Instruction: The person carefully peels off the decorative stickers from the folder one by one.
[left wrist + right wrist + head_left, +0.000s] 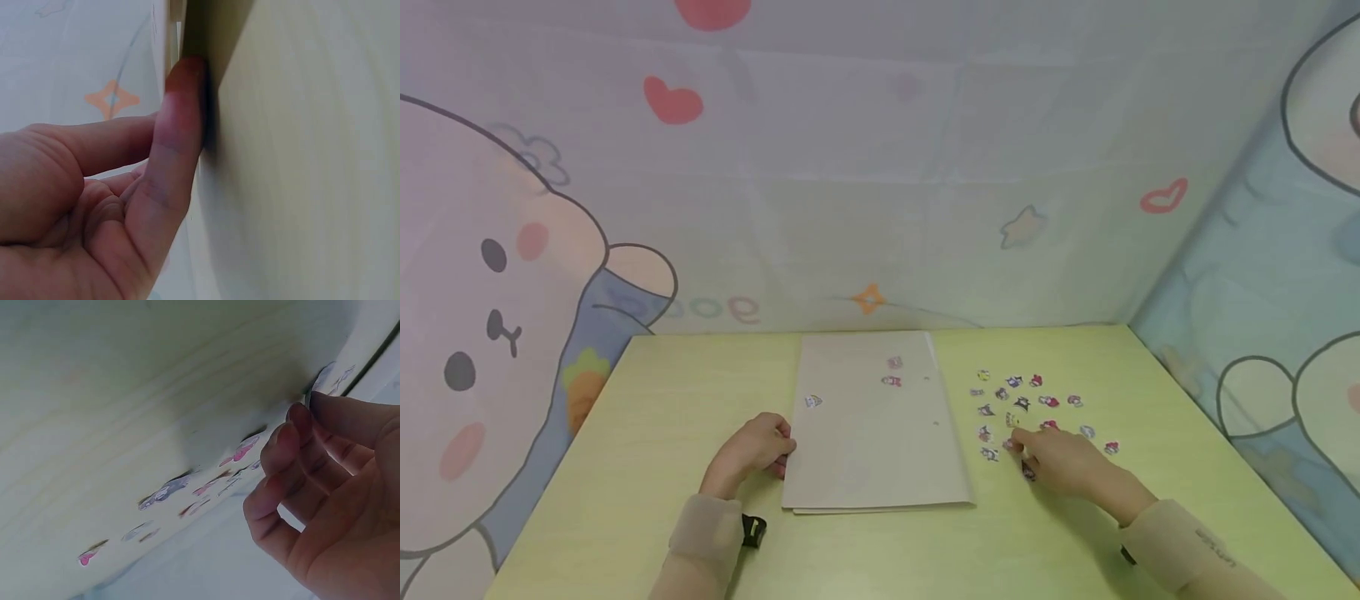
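A pale sheet of paper [872, 433] lies flat in the middle of the yellow-green table [662, 400], with three small stickers [892, 372] on it. Several loose cartoon stickers [1022, 402] are scattered to its right. My left hand [781, 450] rests at the sheet's left edge, fingers loosely curled; in the left wrist view its thumb [181, 125] presses on the tabletop [300, 156]. Among the loose stickers, my right hand [1018, 446] has its curled fingertips [300, 419] meeting on a small sticker [310, 397] on the table [125, 394]. More stickers [240, 450] lie beyond.
Printed cartoon backdrops [880, 208] wall in the table at the back and on both sides. A band sits on each wrist [707, 525]. Bare tabletop stretches left of the paper and along the front edge.
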The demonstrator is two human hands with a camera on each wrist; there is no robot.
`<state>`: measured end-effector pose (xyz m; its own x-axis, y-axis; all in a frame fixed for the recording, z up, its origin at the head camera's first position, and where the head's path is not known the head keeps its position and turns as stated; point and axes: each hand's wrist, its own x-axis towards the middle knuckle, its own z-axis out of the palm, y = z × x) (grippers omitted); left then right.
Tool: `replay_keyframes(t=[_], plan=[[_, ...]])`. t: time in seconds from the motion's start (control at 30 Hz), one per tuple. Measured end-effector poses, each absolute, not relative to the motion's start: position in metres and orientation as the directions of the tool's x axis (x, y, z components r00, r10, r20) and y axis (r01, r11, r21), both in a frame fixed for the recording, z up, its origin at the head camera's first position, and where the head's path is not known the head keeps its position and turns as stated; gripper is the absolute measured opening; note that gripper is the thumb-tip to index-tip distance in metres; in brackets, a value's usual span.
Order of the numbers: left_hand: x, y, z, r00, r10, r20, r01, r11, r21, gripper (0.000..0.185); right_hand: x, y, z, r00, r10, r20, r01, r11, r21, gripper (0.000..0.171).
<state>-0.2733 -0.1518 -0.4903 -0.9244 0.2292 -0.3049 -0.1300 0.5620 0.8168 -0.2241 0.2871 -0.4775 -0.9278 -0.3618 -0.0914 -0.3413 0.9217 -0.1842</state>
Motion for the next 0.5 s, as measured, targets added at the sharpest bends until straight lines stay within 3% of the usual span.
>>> replay_keyframes(t=[0.2,0.5], plan=[[-0.274,-0.151,-0.492,-0.920,0.239,-0.309,-0.131,0.555,0.821,0.004,-0.225,0.287,-0.468,-0.935,-0.324,-0.146,-0.298,0.938,-0.175,0.015],[-0.273,-0.152,-0.490,-0.925,0.227,-0.306,-0.135,0.554,0.821,0.005,-0.243,0.262,-0.448,-0.909,-0.413,-0.063,-0.396,0.900,-0.184,0.011]])
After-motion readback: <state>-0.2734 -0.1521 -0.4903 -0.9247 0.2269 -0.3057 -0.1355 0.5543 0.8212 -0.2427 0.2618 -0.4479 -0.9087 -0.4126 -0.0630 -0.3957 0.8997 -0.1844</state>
